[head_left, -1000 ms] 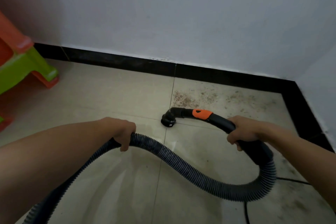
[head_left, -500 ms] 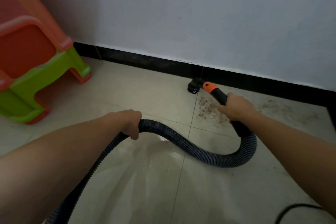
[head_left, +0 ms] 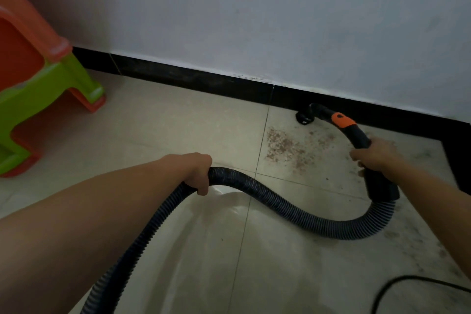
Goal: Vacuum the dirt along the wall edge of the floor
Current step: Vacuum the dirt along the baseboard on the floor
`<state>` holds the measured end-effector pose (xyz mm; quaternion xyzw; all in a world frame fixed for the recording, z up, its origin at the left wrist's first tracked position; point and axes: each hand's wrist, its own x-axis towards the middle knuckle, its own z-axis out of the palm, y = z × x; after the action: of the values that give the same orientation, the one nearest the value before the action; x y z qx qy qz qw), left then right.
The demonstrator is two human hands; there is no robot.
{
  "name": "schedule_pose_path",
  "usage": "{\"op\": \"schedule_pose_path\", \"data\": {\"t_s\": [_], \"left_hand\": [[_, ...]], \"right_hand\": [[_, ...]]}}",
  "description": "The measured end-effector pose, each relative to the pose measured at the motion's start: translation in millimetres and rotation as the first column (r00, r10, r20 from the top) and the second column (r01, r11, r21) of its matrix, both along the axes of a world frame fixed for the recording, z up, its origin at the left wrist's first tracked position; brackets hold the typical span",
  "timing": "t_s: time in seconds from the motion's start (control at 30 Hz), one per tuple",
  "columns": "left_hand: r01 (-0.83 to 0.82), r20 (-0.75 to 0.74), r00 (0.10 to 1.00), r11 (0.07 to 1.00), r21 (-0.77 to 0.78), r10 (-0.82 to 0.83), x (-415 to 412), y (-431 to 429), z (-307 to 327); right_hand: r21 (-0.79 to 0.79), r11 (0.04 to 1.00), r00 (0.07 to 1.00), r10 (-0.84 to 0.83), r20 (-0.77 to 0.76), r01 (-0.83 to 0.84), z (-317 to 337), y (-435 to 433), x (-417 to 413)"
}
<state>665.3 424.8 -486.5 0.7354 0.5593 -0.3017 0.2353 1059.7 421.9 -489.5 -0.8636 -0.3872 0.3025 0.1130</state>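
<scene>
A pale grey-white painted wall point(head_left: 254, 7) fills the upper half of the frame. Along its foot runs a glossy black skirting strip point(head_left: 193, 79), slanting down from the left and turning a corner at the right edge. Below lies a floor of large beige glazed tiles point(head_left: 165, 122), with thin grout lines crossing near the centre. At the left edge a piece of orange and lime-green moulded plastic furniture point(head_left: 51, 79) stands on the tiles, near the skirting. The light is dim, with a soft sheen at lower centre.
</scene>
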Motion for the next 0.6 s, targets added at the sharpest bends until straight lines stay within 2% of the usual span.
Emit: {"op": "schedule_pose_path", "data": {"t_s": [0.1, 0.33, 0.5, 0.6], "left_hand": [[0.003, -0.026, 1.000, 1.000, -0.019, -0.004, 2.3, 0.7, -1.4], [0.087, -0.131, 0.987, 0.995, -0.047, -0.092, -6.2, -6.4, -9.0], [0.076, -0.125, 0.989, 0.997, -0.034, -0.080, -10.2, -10.3, -5.2], [0.076, -0.117, 0.990, 0.997, -0.027, -0.079, -7.1, -11.2, -0.4]], "right_hand": [[-0.004, 0.998, 0.993, -0.070, -0.098, 0.070, 0.4, -8.9, 11.4], [-0.083, 0.979, 0.976, 0.175, -0.131, -0.187, 3.7, -8.0, -26.9], [-0.064, 0.982, 0.982, 0.174, -0.080, -0.179, 6.2, -5.2, -28.8], [-0.084, 0.969, 0.971, 0.228, -0.075, -0.234, 7.9, -8.4, -35.1]]}}
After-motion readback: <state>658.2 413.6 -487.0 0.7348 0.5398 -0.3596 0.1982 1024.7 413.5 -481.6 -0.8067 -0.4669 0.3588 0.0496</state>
